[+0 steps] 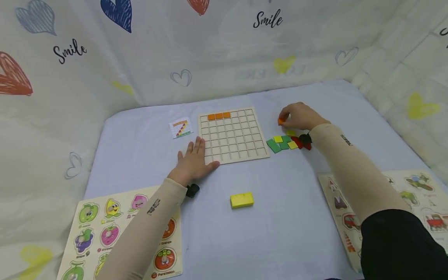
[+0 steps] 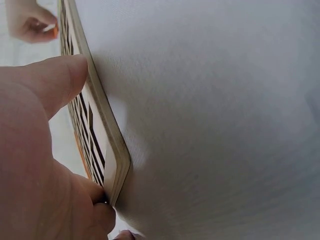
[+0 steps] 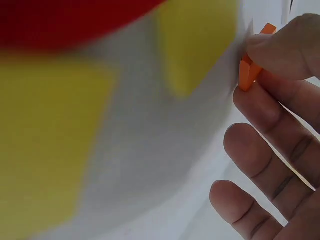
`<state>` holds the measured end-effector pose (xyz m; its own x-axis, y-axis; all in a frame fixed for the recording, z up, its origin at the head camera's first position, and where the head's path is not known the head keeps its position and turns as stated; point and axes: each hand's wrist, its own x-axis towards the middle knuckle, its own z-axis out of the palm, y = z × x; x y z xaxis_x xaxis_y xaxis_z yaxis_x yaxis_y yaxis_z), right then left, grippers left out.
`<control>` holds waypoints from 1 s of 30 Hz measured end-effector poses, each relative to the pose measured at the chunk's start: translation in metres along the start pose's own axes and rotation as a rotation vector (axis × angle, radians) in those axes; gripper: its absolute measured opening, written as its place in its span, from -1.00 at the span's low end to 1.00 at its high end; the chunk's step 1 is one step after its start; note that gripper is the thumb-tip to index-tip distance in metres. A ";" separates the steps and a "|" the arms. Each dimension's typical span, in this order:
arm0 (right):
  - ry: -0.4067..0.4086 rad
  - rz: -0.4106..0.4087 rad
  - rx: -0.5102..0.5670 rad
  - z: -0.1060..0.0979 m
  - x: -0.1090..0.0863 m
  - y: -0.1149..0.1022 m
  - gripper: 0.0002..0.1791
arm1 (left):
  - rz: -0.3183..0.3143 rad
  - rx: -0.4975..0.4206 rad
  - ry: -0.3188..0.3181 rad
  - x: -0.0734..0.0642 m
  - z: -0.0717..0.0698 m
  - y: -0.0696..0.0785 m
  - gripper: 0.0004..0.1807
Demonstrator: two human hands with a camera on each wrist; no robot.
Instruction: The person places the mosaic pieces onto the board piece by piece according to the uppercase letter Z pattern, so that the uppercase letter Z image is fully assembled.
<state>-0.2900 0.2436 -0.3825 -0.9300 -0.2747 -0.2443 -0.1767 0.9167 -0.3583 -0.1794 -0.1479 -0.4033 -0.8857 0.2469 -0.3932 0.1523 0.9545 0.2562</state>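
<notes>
My left hand point(image 1: 193, 161) rests at the lower left of a wooden grid board point(image 1: 236, 140), fingers extended along its left side and thumb on the front edge. In the left wrist view the thumb point(image 2: 65, 80) touches the board's rim point(image 2: 107, 120). Three orange tiles point(image 1: 219, 116) sit side by side in the board's top row. Right of the board, my right hand point(image 1: 301, 116) pinches an orange tile point(image 3: 246, 75) between thumb and fingers, just over the table; a second tile there cannot be ruled out. Near its wrist lie green tiles point(image 1: 273, 146), yellow tiles point(image 1: 292, 145) and red pieces point(image 1: 308, 146).
A small pattern card point(image 1: 181, 127) lies left of the board. Toward the front is a yellow block point(image 1: 242, 200). A fruit puzzle board point(image 1: 94, 237) lies under the left forearm, a vehicle puzzle board point(image 1: 336, 217) under the right. Printed cloth point(image 1: 224, 50) hangs behind the table.
</notes>
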 end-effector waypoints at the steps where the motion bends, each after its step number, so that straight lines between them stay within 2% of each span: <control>1: -0.002 -0.010 -0.005 0.001 0.004 -0.003 -0.71 | 0.000 -0.002 -0.001 0.000 0.000 0.000 0.16; 12: 0.010 -0.163 -0.062 0.006 0.056 -0.046 -0.66 | 0.007 0.003 -0.006 0.001 0.000 -0.001 0.15; 22: -0.021 -0.215 -0.048 0.013 0.087 -0.097 -0.68 | -0.009 0.008 -0.003 -0.001 0.001 -0.001 0.15; 30: -0.043 -0.240 -0.070 0.020 0.104 -0.112 -0.69 | -0.014 0.001 -0.001 -0.003 -0.004 -0.002 0.14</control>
<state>-0.3610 0.1069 -0.3856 -0.8442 -0.4979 -0.1985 -0.4143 0.8410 -0.3478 -0.1786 -0.1511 -0.3992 -0.8873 0.2336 -0.3977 0.1404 0.9581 0.2496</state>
